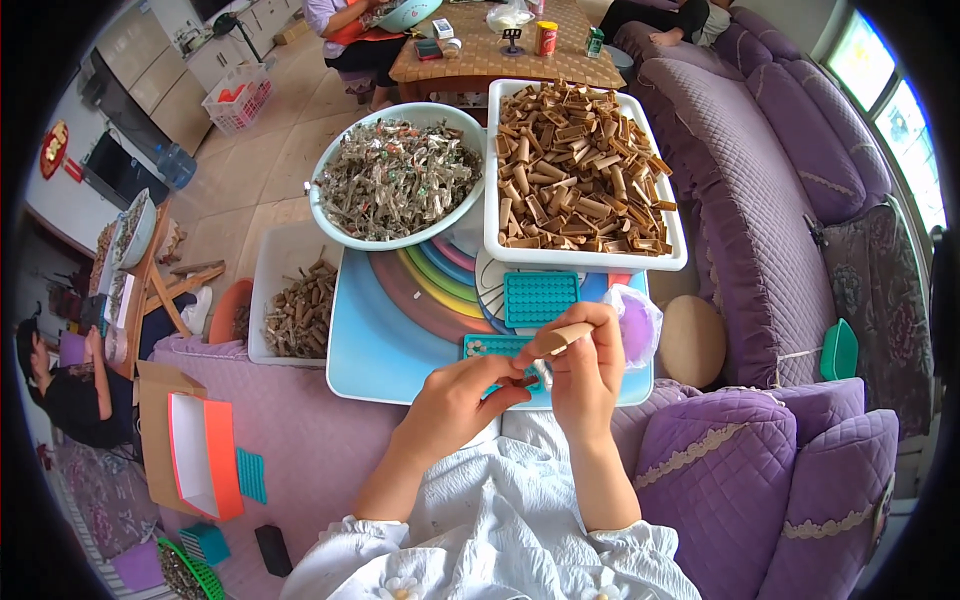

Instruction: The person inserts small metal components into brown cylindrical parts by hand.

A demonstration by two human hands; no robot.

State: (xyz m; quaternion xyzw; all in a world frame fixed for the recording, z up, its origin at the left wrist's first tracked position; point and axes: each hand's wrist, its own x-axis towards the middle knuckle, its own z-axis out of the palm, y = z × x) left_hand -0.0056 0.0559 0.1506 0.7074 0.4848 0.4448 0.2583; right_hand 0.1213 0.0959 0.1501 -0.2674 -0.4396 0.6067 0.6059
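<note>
Over the near edge of a low blue table [372, 350] with a rainbow print, my right hand [588, 375] grips a brown curved plastic shell [562, 338] between thumb and fingers. Close beside it, my left hand [462, 396] is closed in a pinch at a small dark piece, too small to name. A teal tray [484, 346] with rows of small hollows lies under the hands, partly covered by them. Just beyond it is another teal tray [541, 298]. To the right of my right hand stands a purple round container [640, 325] wrapped in clear plastic.
A white tub [580, 262] heaped with brown shells and a pale bowl [335, 228] of clear and metallic parts stand at the table's far side. Left sits a translucent bin [262, 345] of brown pieces. Purple sofas [715, 455] flank the right. Other people sit at the left and far side.
</note>
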